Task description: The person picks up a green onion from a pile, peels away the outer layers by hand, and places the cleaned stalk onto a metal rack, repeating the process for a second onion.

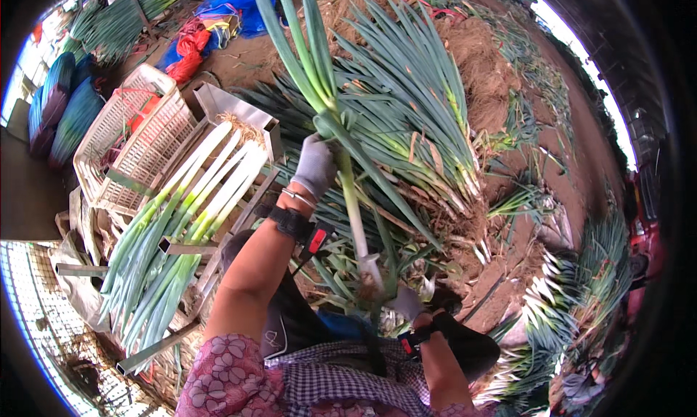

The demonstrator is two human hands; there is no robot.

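- Leek, one, long: held aslant at mid-view, leaves toward the upper edge, root end near the lap; a bent leaf is hung off to the right.
- Left hand, grey-gloved: closed around the leek, where the pale shank is met by the green leaves.
- Right hand, grey-gloved: set just beside the root end, partly curled; whether anything is gripped by it cannot be told.
- Handling, as judged: light for its length; shank firm but easily bruised or snapped if bent; leaves limp and easily torn; outer skin likely slippery where damp; root end gritty.
- Hold, as judged: best taken at the upper shank, firmly but without crushing, with the root end steadied by the other hand; leaf tips are poorly suited to lifting.
- Pale-shanked bunch: laid on a metal rack to the left, roots toward a metal plate, leaves trailed over the near bars.
- Basket, off-white, plastic, latticed: placed beyond the bunch; red material is contained in it.
- Leek heap: spread on the ground ahead, roots to the right.
- Stacked leeks: laid at the lower right.
- Blue sheet: crumpled at the upper edge.
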